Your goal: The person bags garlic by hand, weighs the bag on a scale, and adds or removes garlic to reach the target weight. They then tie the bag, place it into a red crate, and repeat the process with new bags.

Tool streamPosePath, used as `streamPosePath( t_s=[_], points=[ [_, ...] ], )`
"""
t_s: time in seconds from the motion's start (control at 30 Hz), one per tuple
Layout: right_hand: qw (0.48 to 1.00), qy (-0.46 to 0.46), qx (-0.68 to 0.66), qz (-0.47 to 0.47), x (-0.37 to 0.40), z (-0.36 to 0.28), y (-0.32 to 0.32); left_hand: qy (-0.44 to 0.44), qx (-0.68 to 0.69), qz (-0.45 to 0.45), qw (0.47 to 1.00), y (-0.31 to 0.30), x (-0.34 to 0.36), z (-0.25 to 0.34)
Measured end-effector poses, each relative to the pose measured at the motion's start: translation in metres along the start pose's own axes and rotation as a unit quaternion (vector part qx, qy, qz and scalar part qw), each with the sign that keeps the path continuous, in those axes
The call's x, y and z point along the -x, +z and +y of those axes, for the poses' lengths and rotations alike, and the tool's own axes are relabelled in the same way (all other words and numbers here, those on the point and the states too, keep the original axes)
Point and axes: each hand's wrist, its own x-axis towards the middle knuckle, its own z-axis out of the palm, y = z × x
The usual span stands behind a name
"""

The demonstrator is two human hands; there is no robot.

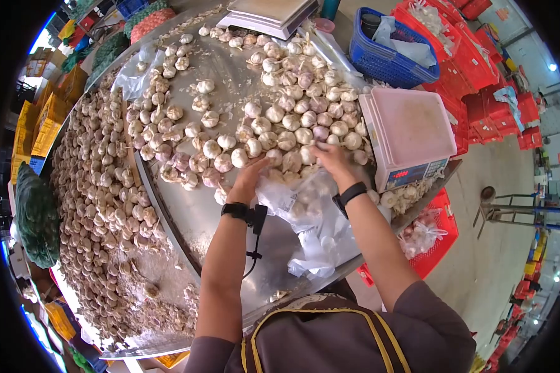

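My left hand (251, 176) is at the left side of the mouth of a clear plastic bag (283, 198), its fingers curled at the bag's edge beside the heaped garlic. My right hand (335, 161) reaches into the pile from the other side, thumb and fingers closed about a garlic bulb (307, 155). Between the two hands, the bag lies partly filled with garlic bulbs, its loose end crumpled toward me on the metal table (261, 248). Whole bulbs, white to purplish, are heaped around both hands. Dark bands circle both wrists.
A pink-topped scale (412, 127) stands close on the right, with another scale (270, 13) at the back. Beyond are a blue basket (389, 53) and red crates (473, 50). A metal rim (168, 217) separates a large garlic heap (99, 186) on the left.
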Motion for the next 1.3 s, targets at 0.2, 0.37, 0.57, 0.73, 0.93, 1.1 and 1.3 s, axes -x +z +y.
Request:
streamPosePath(
  t_s=[0.2, 0.37, 0.57, 0.73, 0.93, 1.1, 1.3],
  points=[
    [0.979, -0.055, -0.121, -0.155, 0.044, -0.079, -0.009, 0.088, -0.102, -0.012, 0.991, 0.016, 0.068, 0.050],
    [0.940, -0.078, -0.284, -0.170, 0.094, -0.107, -0.075, 0.213, -0.227, 0.037, 0.950, 0.023, 0.188, 0.083],
    [0.951, -0.063, -0.237, -0.187, 0.150, -0.097, -0.095, 0.266, -0.373, 0.205, 0.865, 0.020, 0.240, 0.054],
    [0.960, 0.027, -0.097, -0.261, 0.149, -0.061, -0.103, 0.271, -0.462, 0.226, 0.814, 0.002, 0.211, 0.015],
    [0.959, -0.002, -0.231, -0.164, 0.134, -0.099, -0.164, 0.406, -0.428, 0.214, 0.779, 0.076, 0.181, 0.071],
    [0.948, -0.138, -0.280, -0.063, 0.133, -0.130, -0.259, 0.438, -0.403, 0.154, 0.789, 0.183, 0.174, 0.119],
    [0.896, -0.284, -0.331, 0.083, 0.148, -0.128, -0.365, 0.536, -0.354, 0.076, 0.763, 0.305, 0.132, 0.130]
  ],
)
